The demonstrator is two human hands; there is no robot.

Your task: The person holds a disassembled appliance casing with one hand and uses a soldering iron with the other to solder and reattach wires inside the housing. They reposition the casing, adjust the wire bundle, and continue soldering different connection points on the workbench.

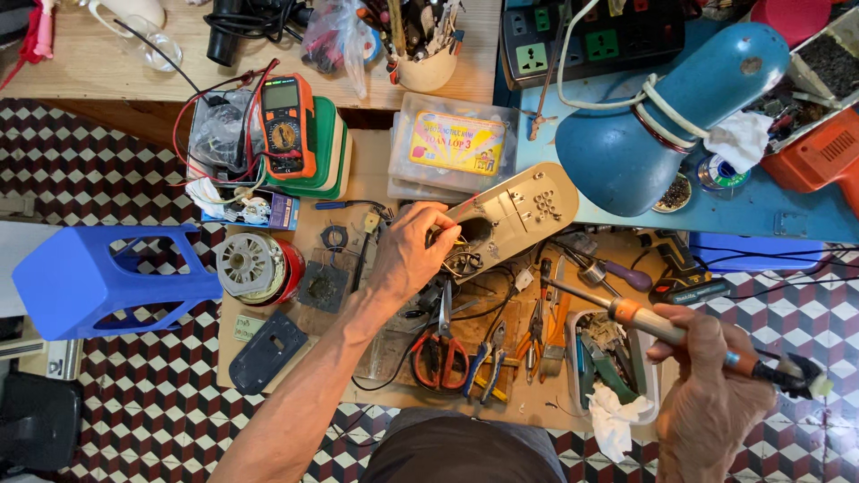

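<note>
Two hands work over the cluttered desk (376, 161). The left hand (407, 255) grips the beige housing (510, 215), which runs toward two o'clock. The right hand (711, 394) clasps a soldering iron (644, 322), tip toward ten o'clock, apparently just short of the housing.

Blue lamp (667, 116), multimeter (286, 125), blue stool (98, 282), red-handled scissors (438, 349).
</note>
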